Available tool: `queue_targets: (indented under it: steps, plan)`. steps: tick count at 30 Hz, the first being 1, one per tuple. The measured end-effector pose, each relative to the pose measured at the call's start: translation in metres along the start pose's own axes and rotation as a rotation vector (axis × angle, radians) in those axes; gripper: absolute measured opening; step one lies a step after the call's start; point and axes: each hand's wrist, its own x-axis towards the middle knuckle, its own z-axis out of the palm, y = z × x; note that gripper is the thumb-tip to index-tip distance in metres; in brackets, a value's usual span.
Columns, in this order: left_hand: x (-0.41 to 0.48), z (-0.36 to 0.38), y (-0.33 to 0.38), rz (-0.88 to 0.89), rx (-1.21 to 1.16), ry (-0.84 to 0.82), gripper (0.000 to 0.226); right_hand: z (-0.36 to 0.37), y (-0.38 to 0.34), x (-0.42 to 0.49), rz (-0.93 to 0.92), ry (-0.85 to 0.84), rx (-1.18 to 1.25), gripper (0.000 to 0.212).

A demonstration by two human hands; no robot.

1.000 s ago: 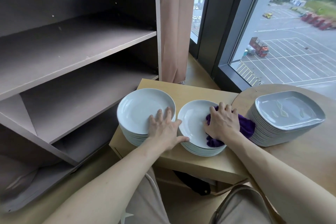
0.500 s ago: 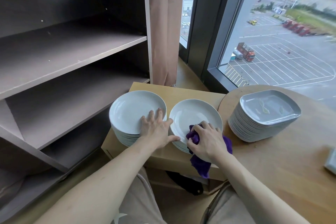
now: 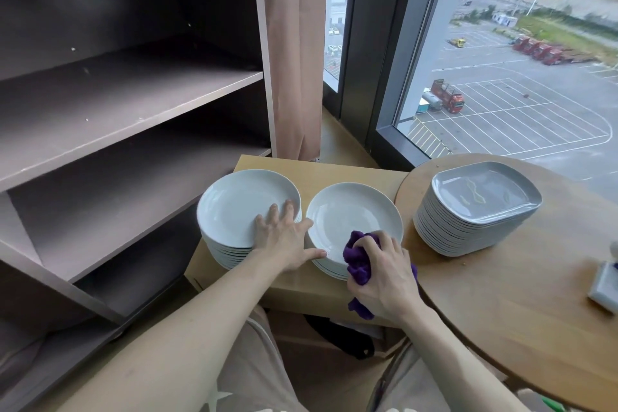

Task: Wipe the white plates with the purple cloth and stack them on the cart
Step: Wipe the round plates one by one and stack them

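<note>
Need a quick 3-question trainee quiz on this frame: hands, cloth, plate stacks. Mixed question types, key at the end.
1. Multiple choice: what is in the grip of the right hand?
A. the purple cloth
B. a sponge
C. nothing

2. True or false: the left hand rests with straight fingers on the left stack of white plates.

3. Fill in the blank: the grey squarish plates are stacked on the ____ wooden table.

Key: 1 A. 2 true. 3 round.
</note>
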Motion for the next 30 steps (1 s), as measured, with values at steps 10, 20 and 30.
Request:
queue_targets:
  steps: [10,20,30]
  plan:
    - [-0.005,-0.006,0.001,-0.009,-0.037,-0.046,0.095,-0.008,0.009,-0.01,0.032,0.062,0.27,0.038]
    - [-0.005,-0.009,0.0,0.008,-0.022,-0.09,0.098,-0.013,0.023,-0.01,-0.065,0.031,0.322,0.039]
    - [-0.016,-0.012,0.028,0.262,0.052,0.144,0.092,-0.017,0.022,-0.004,-0.075,-0.005,0.327,0.038]
